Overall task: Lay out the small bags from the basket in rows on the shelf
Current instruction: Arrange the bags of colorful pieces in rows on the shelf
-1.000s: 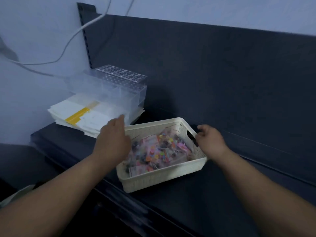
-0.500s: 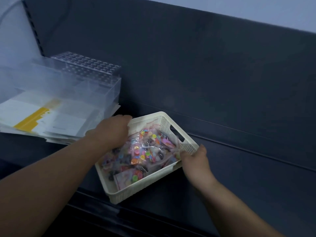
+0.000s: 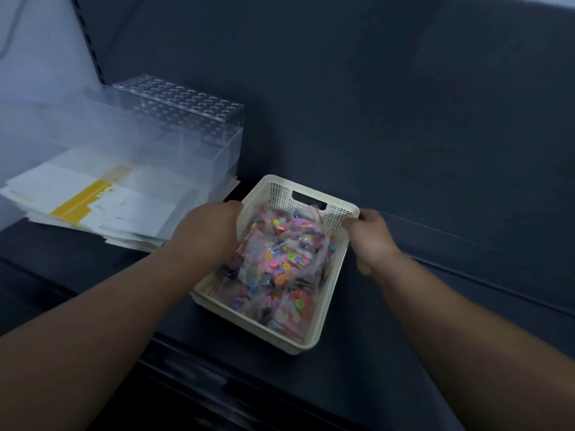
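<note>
Cream plastic basket (image 3: pixel 255 326) pinched at far-right corner by right hand (image 3: pixel 370 236), left hand (image 3: pixel 208 234) over left rim, hold untellable; could tip under uneven pull, spilling slick small bags (image 3: pixel 280 259) off shelf (image 3: pixel 404 337).

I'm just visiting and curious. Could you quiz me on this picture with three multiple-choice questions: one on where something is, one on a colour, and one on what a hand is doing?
1. Where is the stack of papers relative to the basket?
A. To its right
B. To its left
C. Inside it

2. What colour is the basket?
A. Red
B. Black
C. Cream white

3. What is the right hand doing?
A. Gripping the basket's far corner
B. Holding a bag in the air
C. Resting flat on the papers

Answers:
1 B: the papers lie on the shelf to the left of the basket.
2 C: its perforated walls are pale cream against the dark shelf.
3 A: its fingers curl round the rim at the far right corner.
</note>
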